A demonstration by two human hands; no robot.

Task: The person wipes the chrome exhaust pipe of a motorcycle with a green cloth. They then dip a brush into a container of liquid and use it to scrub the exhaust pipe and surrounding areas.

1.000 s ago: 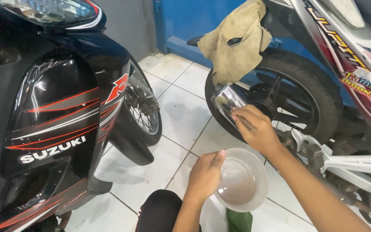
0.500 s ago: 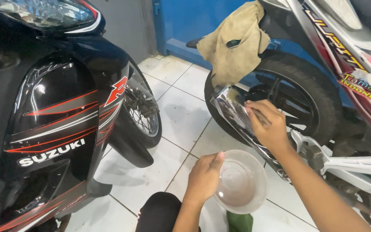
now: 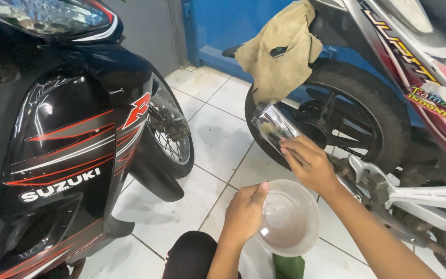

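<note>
The left hand (image 3: 243, 213) gripped the rim of a clear plastic bowl (image 3: 288, 219), thumb over the edge, the bowl tilted and holding a little cloudy liquid. Just above it, the right hand (image 3: 311, 164) had slid back up the chrome exhaust pipe (image 3: 273, 125) from half a second before, fingers pressed on something too hidden to name. Beyond that grip a tan rag (image 3: 279, 51) draped the rear wheel (image 3: 347, 111), suggesting wiping strokes were repeating
</note>
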